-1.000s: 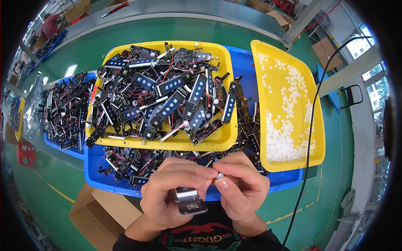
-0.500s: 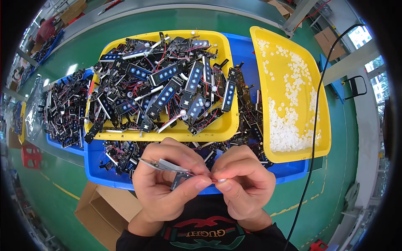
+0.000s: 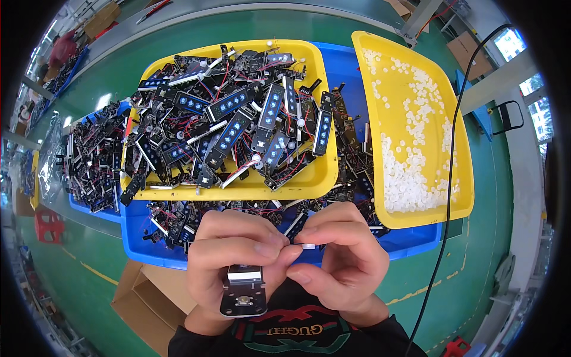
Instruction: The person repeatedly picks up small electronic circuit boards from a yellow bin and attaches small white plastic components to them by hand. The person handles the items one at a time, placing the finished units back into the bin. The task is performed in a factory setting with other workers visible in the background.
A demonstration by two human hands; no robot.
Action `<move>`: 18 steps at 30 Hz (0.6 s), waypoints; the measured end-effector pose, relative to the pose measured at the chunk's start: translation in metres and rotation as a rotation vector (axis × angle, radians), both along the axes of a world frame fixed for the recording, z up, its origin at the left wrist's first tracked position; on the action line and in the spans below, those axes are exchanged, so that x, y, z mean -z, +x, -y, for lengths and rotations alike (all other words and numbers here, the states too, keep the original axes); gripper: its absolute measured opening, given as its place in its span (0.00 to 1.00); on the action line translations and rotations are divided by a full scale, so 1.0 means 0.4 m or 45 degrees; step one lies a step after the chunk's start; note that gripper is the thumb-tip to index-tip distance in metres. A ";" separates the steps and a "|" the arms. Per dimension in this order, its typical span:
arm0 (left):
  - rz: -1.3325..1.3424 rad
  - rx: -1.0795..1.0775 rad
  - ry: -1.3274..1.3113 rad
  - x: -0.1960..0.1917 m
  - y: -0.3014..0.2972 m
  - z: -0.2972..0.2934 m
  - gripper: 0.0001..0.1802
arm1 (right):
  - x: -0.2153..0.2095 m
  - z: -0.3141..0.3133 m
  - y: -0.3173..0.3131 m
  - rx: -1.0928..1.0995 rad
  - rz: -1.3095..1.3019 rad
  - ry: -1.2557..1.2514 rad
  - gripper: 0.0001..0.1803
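Behind the hands: a blue bin (image 3: 143,247) carrying a yellow tray (image 3: 324,172) heaped with black circuit strips (image 3: 229,128), and to the right a second yellow tray (image 3: 461,178) of small white caps (image 3: 410,178). Left hand (image 3: 229,253) is closed around a black part (image 3: 244,291), long axis running toward the person's chest, button face up, its upper end hidden under the fingers. Right hand (image 3: 339,262) pinches a white cap (image 3: 308,245) between thumb and forefinger; the cap sits just right of the left fingertips, above the part's top end, thumbs nearly touching.
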State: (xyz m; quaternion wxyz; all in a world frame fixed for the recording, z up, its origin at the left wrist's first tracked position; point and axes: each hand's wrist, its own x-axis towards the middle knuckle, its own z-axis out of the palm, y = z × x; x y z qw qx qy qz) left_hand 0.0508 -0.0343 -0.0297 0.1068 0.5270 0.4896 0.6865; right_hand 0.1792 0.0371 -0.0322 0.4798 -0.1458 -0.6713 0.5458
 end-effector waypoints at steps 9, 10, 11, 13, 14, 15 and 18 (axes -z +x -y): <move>0.148 0.072 -0.013 0.000 0.001 0.000 0.25 | -0.005 0.002 -0.008 0.272 0.028 0.226 0.20; 0.150 0.075 -0.016 -0.001 0.002 0.000 0.25 | -0.012 0.001 -0.004 0.378 0.079 0.382 0.19; 0.102 0.044 -0.006 -0.003 0.001 0.000 0.26 | -0.018 -0.001 0.000 0.485 0.130 0.538 0.19; 0.002 -0.019 0.012 -0.004 0.001 0.001 0.27 | -0.020 0.007 0.013 0.422 0.152 0.542 0.17; -0.083 -0.087 0.033 -0.003 0.003 0.001 0.26 | -0.022 0.012 0.018 0.390 0.160 0.542 0.16; -0.168 -0.154 0.054 -0.001 0.007 0.002 0.25 | -0.032 0.016 0.018 0.315 0.166 0.430 0.14; -0.264 -0.248 0.130 0.000 0.016 0.005 0.25 | -0.033 0.024 0.014 0.179 0.100 0.229 0.14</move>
